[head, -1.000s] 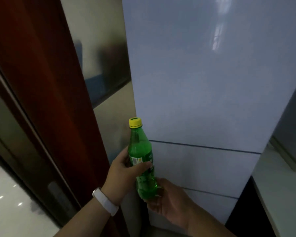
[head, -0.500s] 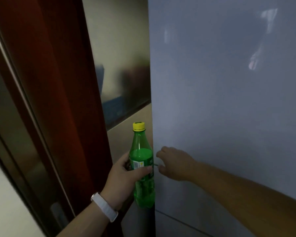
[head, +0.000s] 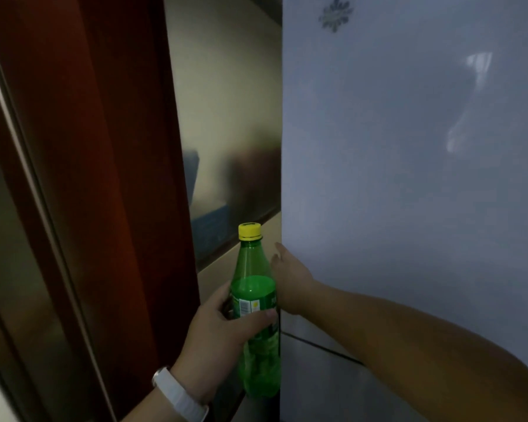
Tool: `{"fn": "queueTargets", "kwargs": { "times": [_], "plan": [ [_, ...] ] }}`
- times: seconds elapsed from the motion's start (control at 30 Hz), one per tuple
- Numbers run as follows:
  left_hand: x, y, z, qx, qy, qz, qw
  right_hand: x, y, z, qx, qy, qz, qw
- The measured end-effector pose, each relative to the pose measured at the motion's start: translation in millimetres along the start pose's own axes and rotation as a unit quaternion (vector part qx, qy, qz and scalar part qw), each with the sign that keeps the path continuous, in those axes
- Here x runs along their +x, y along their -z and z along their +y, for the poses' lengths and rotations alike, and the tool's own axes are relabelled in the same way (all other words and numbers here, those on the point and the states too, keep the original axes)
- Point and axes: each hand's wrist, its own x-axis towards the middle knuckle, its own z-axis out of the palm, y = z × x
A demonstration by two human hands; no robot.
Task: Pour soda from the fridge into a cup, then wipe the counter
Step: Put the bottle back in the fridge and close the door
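Student: Fig. 1. Where is the soda bottle (head: pixel 252 287)?

Tutor: Just left of the fridge door (head: pixel 409 178), upright, with its body running along the door's left edge. Whether bottle and door touch cannot be told. The bottle is green plastic with its yellow cap (head: pixel 249 232) on. The liquid reaches the shoulder just above the label.

Student: And the left grip (head: pixel 223 336)?

Tutor: It is a bare hand, clamped on the soda bottle at the label, left of the door's edge. The thumb lies across the front and the fingers wrap round the far side. A white wristband (head: pixel 180 397) circles that wrist, lower and further left of the door.

Student: The right grip (head: pixel 291 278)?

Tutor: Also a bare hand, its forearm crossing the face of the fridge door from the lower right. The hand lies at the door's left edge, just above the dark seam (head: pixel 320 345) under the door. One digit points up along the edge. The others are hidden behind the bottle, so I cannot tell whether this grip is apart or together.

Student: Surroundings?

Tutor: The door face is pale and glossy, with a small emblem (head: pixel 336 15) near its top. Left of the door is a shiny beige wall (head: pixel 226 102), and further left a red-brown wooden frame (head: pixel 104 178).
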Motion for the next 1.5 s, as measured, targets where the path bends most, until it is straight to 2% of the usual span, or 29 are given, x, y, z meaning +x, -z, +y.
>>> {"fn": "queueTargets", "kwargs": {
  "times": [0.2,0.4,0.53,0.8,1.07,1.3,1.5],
  "plan": [
    [-1.9,1.7,2.3,-0.003,0.008,0.015,1.0,-0.1,6.5,9.6,-0.078,0.007,-0.054,0.995],
    [-12.8,3.2,8.3,0.004,0.001,0.03,1.0,-1.3,20.2,4.2,-0.044,-0.009,-0.078,0.996],
    [-22.5,8.7,15.3,0.006,-0.013,0.046,0.999,0.7,15.4,-2.3,-0.04,-0.012,-0.052,0.998],
    [-46.7,21.1,29.4,0.019,-0.021,0.053,0.998,-13.5,-4.9,-14.2,-0.118,0.044,0.057,0.99],
    [-58.1,41.1,36.8,0.036,-0.025,0.04,0.998,-38.8,3.3,-31.5,-0.094,0.042,0.146,0.984],
    [-64.8,68.3,41.5,0.012,-0.027,-0.036,0.999,-86.1,27.5,-66.4,-0.044,0.048,0.189,0.98],
    [-89.3,99.8,39.3,-0.023,-0.025,-0.101,0.994,-131.4,61.7,-100.0,-0.033,-0.003,0.157,0.987]
  ]
}}
